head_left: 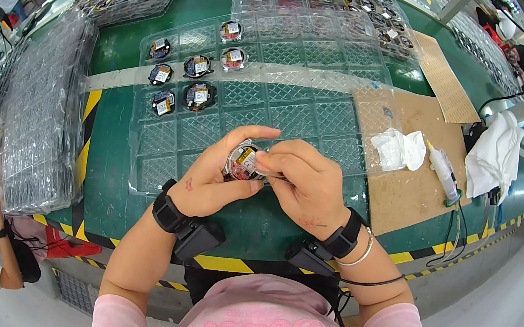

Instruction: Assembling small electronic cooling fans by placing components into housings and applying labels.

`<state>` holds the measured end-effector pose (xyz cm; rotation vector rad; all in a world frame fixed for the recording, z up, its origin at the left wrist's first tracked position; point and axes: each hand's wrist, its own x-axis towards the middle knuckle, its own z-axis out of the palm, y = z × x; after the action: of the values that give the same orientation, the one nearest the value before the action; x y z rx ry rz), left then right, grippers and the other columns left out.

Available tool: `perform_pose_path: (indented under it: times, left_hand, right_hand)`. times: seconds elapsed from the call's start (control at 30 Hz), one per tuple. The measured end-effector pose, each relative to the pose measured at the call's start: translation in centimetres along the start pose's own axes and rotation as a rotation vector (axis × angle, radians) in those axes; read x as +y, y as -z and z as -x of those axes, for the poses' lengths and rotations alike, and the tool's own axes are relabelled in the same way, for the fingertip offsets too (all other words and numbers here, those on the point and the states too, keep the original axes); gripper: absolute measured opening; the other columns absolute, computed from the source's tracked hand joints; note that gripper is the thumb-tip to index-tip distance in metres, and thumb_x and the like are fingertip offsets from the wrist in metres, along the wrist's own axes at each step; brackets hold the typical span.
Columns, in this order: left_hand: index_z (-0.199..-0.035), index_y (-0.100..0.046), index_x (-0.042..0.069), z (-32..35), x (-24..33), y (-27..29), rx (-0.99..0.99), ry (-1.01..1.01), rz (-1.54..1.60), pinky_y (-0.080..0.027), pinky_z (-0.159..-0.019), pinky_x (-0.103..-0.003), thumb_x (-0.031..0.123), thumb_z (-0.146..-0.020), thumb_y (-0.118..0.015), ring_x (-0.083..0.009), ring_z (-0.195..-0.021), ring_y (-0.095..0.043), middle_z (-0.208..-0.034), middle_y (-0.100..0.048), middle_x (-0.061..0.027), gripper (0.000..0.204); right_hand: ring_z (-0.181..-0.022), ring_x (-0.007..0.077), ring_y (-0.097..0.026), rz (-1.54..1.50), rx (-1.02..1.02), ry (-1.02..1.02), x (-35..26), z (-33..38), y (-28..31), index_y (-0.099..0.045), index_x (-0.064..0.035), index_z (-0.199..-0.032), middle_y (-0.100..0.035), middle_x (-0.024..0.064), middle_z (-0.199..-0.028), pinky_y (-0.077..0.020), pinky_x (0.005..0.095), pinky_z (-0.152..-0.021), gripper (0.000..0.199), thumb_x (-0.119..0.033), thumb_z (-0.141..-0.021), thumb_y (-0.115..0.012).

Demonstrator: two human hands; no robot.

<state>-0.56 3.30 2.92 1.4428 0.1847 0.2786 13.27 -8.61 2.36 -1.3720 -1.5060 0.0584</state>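
**While Both Hands Close on a Small Round Part**

As I watch from afar, my left hand (214, 180) cups a small round part (243, 162) just below the clear compartment tray (325, 115), with my right hand (303, 184) pinching its top edge. Beyond it, seven similar parts (199, 94) fill the tray's upper-left pockets on the green counter (111, 152); right of the tray lies a white cloth (399, 150).
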Motion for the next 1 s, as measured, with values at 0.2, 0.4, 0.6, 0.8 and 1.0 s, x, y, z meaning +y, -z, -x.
perform_pose_path:
  times: [0.2, 0.4, 0.6, 0.8, 1.0]
  left_hand:
    - [-0.134, -0.038, 0.002, 0.0, -0.1, 0.2, -0.013, 0.001, -0.036, -0.042, -0.086, -0.023, -0.008, -0.075, -0.059, -0.0091, -0.101, -0.052, -0.115, -0.052, -0.0041, 0.063]
    - [-0.135, -0.035, 0.004, 0.2, -0.5, -0.7, 0.049, -0.034, -0.038, -0.042, -0.084, -0.024, -0.004, -0.078, -0.061, -0.0097, -0.099, -0.051, -0.112, -0.052, -0.0049, 0.063]
    - [-0.134, -0.036, 0.007, -0.2, -1.6, -0.8, 0.118, -0.339, -0.319, -0.045, -0.077, -0.025, 0.003, -0.082, -0.063, -0.0114, -0.089, -0.055, -0.109, -0.052, -0.0074, 0.059]
    - [-0.136, -0.033, 0.010, 0.0, -0.2, -1.3, 0.067, 0.024, -0.112, -0.048, -0.063, -0.023, 0.001, -0.084, -0.060, -0.0115, -0.073, -0.058, -0.109, -0.053, -0.0086, 0.059]
    - [-0.136, -0.028, 0.011, 0.0, -0.4, -1.2, 0.016, 0.076, -0.022, -0.048, -0.055, -0.023, -0.001, -0.086, -0.057, -0.0116, -0.070, -0.058, -0.108, -0.053, -0.0094, 0.059]
  right_hand:
    - [-0.068, 0.0196, -0.060, -0.003, -0.004, 0.006, 0.1, 0.1, -0.2, -0.065, -0.0027, -0.093, -0.061, 0.0093, -0.083, -0.0487, 0.0263, -0.057, 0.022, 0.005, -0.072, -0.069]
    - [-0.072, 0.0140, -0.059, -0.122, -0.049, -0.189, 0.1, -0.7, 1.0, -0.064, -0.0029, -0.096, -0.060, 0.0062, -0.082, -0.0469, 0.0245, -0.064, 0.020, -0.001, -0.077, -0.070]
    - [-0.079, 0.0070, -0.054, -0.496, -0.172, -0.614, -0.3, -1.4, 1.7, -0.060, 0.0002, -0.102, -0.059, 0.0016, -0.088, -0.0447, 0.0233, -0.073, 0.023, -0.011, -0.083, -0.068]
    - [-0.083, 0.0071, -0.054, -0.543, -0.215, -0.661, 0.2, -1.1, 1.9, -0.057, 0.0024, -0.105, -0.060, 0.0025, -0.092, -0.0452, 0.0237, -0.075, 0.026, -0.016, -0.088, -0.064]
    - [-0.086, 0.0079, -0.055, -0.658, -0.157, -0.679, 0.0, -0.4, 0.8, -0.052, 0.0019, -0.110, -0.059, 0.0042, -0.097, -0.0456, 0.0246, -0.078, 0.027, -0.015, -0.090, -0.059]
